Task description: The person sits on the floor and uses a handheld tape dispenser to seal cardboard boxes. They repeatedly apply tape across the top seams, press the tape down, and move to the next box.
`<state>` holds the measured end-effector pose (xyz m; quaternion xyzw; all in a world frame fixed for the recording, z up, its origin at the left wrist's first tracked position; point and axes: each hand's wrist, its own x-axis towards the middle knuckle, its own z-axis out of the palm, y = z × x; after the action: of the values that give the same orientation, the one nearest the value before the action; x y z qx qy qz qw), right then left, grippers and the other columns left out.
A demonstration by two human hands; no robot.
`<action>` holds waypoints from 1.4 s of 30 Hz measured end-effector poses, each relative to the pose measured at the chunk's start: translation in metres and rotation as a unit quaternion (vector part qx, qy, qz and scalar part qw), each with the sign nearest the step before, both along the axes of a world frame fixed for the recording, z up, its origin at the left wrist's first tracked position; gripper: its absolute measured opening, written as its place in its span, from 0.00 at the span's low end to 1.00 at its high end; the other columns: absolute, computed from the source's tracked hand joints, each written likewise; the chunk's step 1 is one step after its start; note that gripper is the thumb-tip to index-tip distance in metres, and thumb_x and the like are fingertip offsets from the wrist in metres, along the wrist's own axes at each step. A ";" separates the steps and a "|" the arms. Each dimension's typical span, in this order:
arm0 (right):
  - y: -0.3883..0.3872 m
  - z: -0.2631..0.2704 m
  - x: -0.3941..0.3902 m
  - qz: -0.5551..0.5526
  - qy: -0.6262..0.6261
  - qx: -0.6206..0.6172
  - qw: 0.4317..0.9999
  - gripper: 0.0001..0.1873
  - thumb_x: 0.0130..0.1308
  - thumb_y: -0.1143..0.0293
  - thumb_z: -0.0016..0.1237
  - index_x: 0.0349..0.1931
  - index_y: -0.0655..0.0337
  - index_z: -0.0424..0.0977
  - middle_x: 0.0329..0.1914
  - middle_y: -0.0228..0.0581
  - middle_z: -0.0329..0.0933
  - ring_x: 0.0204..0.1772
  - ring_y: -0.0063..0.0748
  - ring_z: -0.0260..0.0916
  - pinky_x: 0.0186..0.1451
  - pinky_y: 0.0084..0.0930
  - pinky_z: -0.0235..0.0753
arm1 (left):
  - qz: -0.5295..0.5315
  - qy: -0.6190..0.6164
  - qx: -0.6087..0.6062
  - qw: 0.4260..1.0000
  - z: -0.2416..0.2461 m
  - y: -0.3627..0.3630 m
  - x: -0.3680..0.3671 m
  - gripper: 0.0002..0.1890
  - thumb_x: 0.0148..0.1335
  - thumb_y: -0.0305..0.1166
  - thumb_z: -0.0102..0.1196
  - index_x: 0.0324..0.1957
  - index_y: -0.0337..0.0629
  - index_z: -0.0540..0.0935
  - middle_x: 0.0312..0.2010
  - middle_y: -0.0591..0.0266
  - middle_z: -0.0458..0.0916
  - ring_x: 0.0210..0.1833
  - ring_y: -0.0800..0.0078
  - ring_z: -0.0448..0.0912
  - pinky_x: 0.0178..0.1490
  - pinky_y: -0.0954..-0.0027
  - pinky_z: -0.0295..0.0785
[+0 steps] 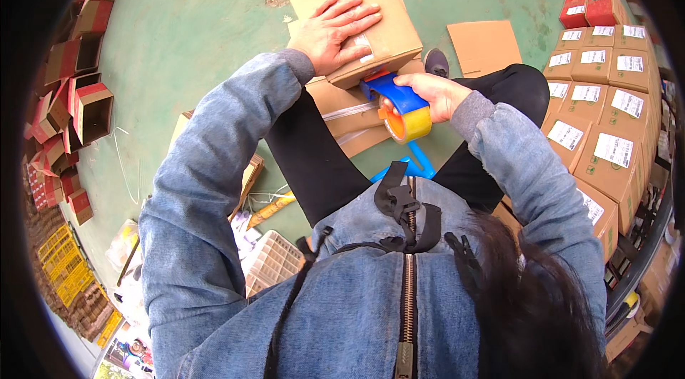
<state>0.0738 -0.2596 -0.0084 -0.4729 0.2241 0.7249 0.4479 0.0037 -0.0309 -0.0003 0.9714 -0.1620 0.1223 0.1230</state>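
Note:
A closed cardboard box (393,25) with clear tape on its top stands before me, tilted in view. My left hand (340,31) lies flat on that top, fingers spread, the thumb beside a small white label. In my right hand (431,92) is a blue tape dispenser (404,94) with a roll of yellow tape (417,124) on it; its head touches the lower near edge of the box. Under and before the box lie flat cardboard pieces (348,111), with pale tape across one. Most of the fingers of my right hand are hidden behind the dispenser.
Labelled cartons (593,94) are stacked at the right, with red boxes (598,7) behind them. A flat cardboard sheet (484,47) lies beyond my knee. Open red-and-brown boxes (92,111) are piled at the left. A pale plastic crate (275,256) stands near my left side.

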 end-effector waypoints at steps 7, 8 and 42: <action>0.017 -0.025 0.009 0.003 -0.003 -0.074 0.997 0.16 0.73 0.63 0.33 0.46 0.64 0.71 0.39 0.48 0.78 0.38 0.44 0.78 0.43 0.42 0.79 | 0.011 -0.001 0.017 1.000 -0.001 -0.008 -0.003 0.31 0.64 0.52 0.48 0.68 0.58 0.64 0.69 0.66 0.62 0.73 0.64 0.55 0.76 0.54 0.42; 0.024 -0.038 0.007 0.000 -0.040 -0.090 0.995 0.15 0.72 0.63 0.34 0.46 0.64 0.70 0.38 0.48 0.78 0.38 0.44 0.78 0.42 0.43 0.79 | 0.000 -0.011 -0.003 1.000 -0.001 -0.007 -0.002 0.31 0.64 0.52 0.48 0.68 0.58 0.64 0.69 0.66 0.62 0.73 0.64 0.56 0.76 0.54 0.42; 0.100 0.018 0.068 0.084 -0.924 0.087 0.362 0.23 0.54 0.51 0.56 0.36 0.63 0.72 0.27 0.51 0.77 0.33 0.56 0.76 0.36 0.46 0.74 | 0.331 0.131 -0.629 0.690 -0.071 -0.062 -0.073 0.55 0.47 0.32 0.71 0.70 0.36 0.45 0.65 0.45 0.62 0.67 0.61 0.63 0.69 0.65 0.59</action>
<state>0.1422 -0.1592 0.0101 -0.8211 -0.4359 -0.1175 0.3493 -0.0692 -0.0928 -0.0714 0.6631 0.3032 0.0998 0.6771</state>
